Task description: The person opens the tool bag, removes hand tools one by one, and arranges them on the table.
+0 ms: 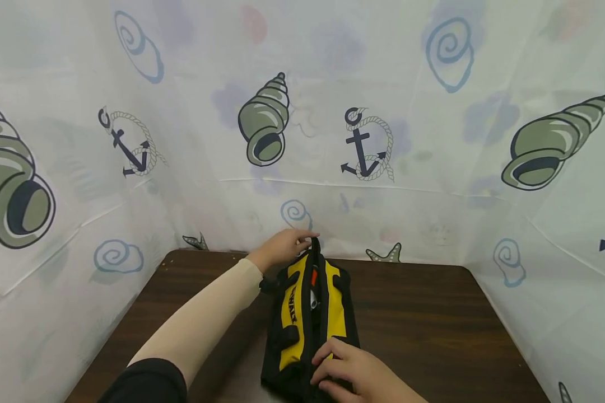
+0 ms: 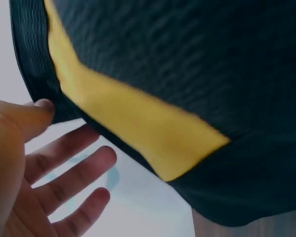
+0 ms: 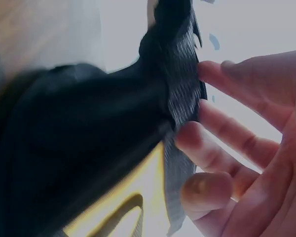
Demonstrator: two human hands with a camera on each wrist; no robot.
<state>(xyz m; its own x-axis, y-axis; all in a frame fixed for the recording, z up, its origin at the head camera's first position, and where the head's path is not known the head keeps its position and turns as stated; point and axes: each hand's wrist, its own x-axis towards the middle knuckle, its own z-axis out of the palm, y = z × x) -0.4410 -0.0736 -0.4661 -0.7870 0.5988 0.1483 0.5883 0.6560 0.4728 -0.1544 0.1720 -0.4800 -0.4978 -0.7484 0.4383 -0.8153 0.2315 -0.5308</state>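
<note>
A black and yellow tool bag (image 1: 336, 302) stands lengthwise, its zip top parted. Inside the slit show an orange piece (image 1: 314, 276) and a silvery tube-like piece (image 1: 313, 300). At the far end, my left hand (image 1: 280, 248) pinches the black end tab (image 2: 34, 54) of the zip strip between thumb and index finger; its other fingers are spread. Over the near end is my right hand (image 1: 355, 372), fingers apart and lightly bent. In the right wrist view its fingertips (image 3: 190, 134) touch or nearly touch the black zip strip (image 3: 180, 89), without a visible grip.
The bag is on a dark brown wooden table (image 1: 413, 313) with rounded far corners. A white cloth (image 1: 191, 129) printed with shells and anchors hangs around its back and sides. Black loop handles (image 1: 288, 337) lie against the bag's sides.
</note>
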